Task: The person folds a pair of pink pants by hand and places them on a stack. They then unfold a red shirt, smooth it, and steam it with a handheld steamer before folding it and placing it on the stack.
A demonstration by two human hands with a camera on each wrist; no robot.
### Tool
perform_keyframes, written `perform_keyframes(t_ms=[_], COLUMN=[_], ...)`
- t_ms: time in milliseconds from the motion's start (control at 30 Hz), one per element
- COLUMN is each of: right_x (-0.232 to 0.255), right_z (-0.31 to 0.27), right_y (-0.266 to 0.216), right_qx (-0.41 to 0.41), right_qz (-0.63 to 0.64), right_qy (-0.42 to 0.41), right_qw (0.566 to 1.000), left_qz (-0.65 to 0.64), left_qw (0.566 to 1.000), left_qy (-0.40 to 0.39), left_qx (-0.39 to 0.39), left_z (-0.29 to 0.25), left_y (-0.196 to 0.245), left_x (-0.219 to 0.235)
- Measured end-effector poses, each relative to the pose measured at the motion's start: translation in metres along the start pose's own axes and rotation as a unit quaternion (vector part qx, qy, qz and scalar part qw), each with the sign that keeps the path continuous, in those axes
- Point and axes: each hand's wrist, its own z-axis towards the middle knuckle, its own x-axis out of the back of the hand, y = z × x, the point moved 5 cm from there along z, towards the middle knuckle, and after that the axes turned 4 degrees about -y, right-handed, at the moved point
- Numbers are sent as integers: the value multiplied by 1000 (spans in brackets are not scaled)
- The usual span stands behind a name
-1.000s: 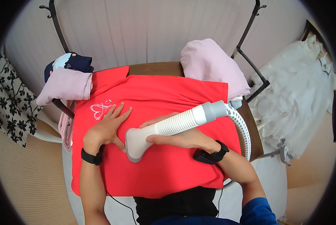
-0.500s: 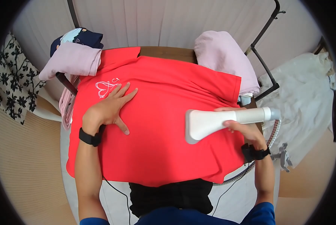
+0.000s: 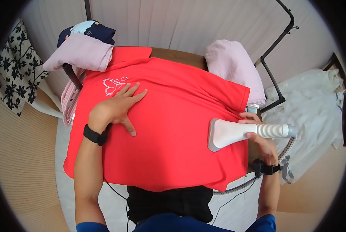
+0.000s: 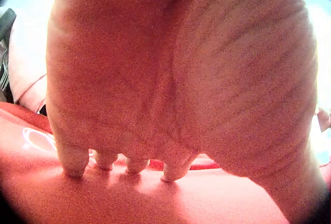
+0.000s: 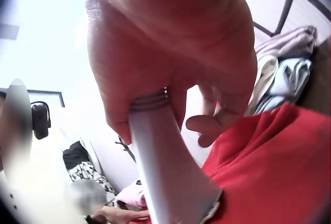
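A red T-shirt (image 3: 169, 116) with a white heart print (image 3: 115, 86) is spread over a brown board. My left hand (image 3: 117, 109) rests on it beside the print, fingers spread; the left wrist view shows the fingertips touching the cloth and the palm (image 4: 170, 74) raised. At the shirt's right side my right hand (image 3: 265, 149) grips a white garment steamer head (image 3: 231, 134) by its neck, thumb on the near side. The flat steamer face points left, over the cloth. In the right wrist view the steamer's white body (image 5: 165, 167) slants down from the hand.
Folded pink cloths (image 3: 80, 52) (image 3: 232, 65) lie at the back left and right, with a navy piece (image 3: 101, 33) behind the left one. A black metal frame (image 3: 271, 83) stands right. The grey hose (image 3: 288, 149) trails below the right wrist. White tulle (image 3: 308, 108) hangs at right.
My right hand has carried the steamer head from beside the left hand to the shirt's right edge. The left hand has stayed near the heart print, fingers spread.
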Motion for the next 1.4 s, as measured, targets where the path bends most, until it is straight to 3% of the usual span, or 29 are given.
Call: perform_keyframes(t_ms=[67,133,200,300,467,533,600,667,700,800,967,1067,1267,1400], right_x=[-19,-41,-59,-90,-122,-140,-151,-167,-169,-169,-146,-122,-60,-27], right_z=[8,18,27,39,59,62,62,63,62,59,50,36,3,-21], right_y=[-10,-15,-23,-30,-32,-35,-41,-41,-46,-43,-35,-26,3,19], right_qx=[21,25,37,1,29,70,47,129,80,50,70,18,-23,8], right_qz=[7,137,168,314,301,293,283,255,295,262,265,287,249,237], right_qy=[-6,-18,-35,-33,-79,-155,-170,-212,-209,-209,-202,-182,-78,-46], right_qw=[1000,990,984,949,950,941,943,935,929,941,940,940,965,970], left_qz=[-2,1,6,10,6,7,2,-3,-9,-15,-11,-12,-7,-5], left_qw=[1000,1000,1000,1000,1000,1000,1000,1000,1000,1000,1000,1000,1000,1000], left_qy=[0,-7,-4,-3,-2,-5,-8,-10,-7,-7,-16,-19,-14,-11], left_qx=[-1,8,3,1,-8,1,-4,-14,-16,-21,3,8,-3,-6], left_z=[0,-1,0,1,2,0,1,3,3,1,1,1,1,0], left_y=[1,2,0,1,1,3,0,-2,-3,1,3,3,3,2], left_x=[0,1,0,1,-1,2,0,0,1,2,4,4,4,4])
